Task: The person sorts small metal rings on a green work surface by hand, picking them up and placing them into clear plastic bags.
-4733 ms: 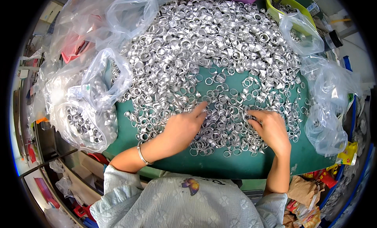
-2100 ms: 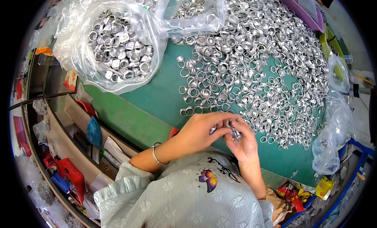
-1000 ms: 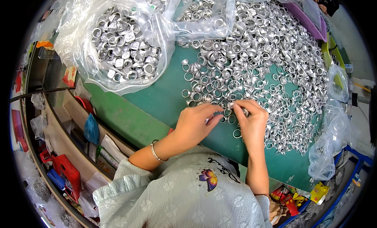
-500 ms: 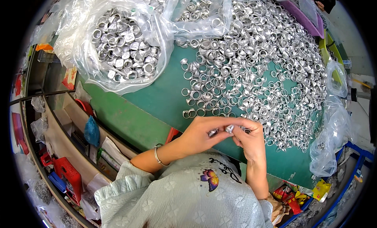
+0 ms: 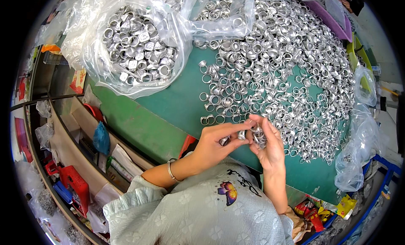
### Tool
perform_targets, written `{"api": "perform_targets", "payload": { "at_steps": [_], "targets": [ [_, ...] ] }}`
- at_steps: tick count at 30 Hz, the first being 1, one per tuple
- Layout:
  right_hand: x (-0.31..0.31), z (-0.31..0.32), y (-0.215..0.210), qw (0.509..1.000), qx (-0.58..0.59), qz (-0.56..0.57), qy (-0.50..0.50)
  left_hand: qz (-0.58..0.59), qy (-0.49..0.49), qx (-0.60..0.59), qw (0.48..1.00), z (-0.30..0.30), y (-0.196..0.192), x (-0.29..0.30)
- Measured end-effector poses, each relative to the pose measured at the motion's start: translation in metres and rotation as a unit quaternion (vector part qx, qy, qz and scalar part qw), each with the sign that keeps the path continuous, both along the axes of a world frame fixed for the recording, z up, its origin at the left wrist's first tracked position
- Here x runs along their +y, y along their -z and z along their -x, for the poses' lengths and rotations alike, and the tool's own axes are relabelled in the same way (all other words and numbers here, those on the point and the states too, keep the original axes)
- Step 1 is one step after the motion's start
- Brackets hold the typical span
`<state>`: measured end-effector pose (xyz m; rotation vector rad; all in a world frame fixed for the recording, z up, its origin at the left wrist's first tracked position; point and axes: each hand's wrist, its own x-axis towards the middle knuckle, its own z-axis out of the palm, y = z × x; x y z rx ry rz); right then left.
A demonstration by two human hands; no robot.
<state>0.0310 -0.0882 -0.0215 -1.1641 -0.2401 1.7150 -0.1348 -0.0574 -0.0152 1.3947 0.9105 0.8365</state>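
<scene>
My left hand (image 5: 209, 144) pinches a silver ring (image 5: 241, 135) between thumb and fingertips. Another ring (image 5: 225, 140) is tucked in the curl of the same hand. Close beside it, my right hand (image 5: 273, 151) cups several silver rings (image 5: 259, 139) in its palm, fingers curled around them. The fingertips of both hands nearly meet; whether they touch is hard to tell. Just beyond the hands, a wide spread of loose silver rings (image 5: 270, 55) covers the green tabletop (image 5: 168, 110), partly heaped and partly lying singly.
A clear plastic bag (image 5: 179, 72) of chunky silver rings stands open at the far left. Another clear bag (image 5: 244, 30) lies beside it. Purple (image 5: 333, 21) and lime-green (image 5: 358, 51) bins line the far right. Wooden drawers (image 5: 84, 122) sit left; a blue metal frame (image 5: 386, 162) stands right.
My right hand has turned and opened somewhat, so the rings in its palm now show. The ring in my left fingertips has shifted slightly left. The view has moved a little.
</scene>
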Motion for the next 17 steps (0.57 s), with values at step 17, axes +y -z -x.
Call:
{"api": "perform_targets", "payload": {
  "at_steps": [17],
  "targets": [
    [-0.009,0.002,0.000,0.995,0.086,0.006,0.053,0.328,0.042,-0.183,0.926,0.007,0.004,0.003]
  ]
}}
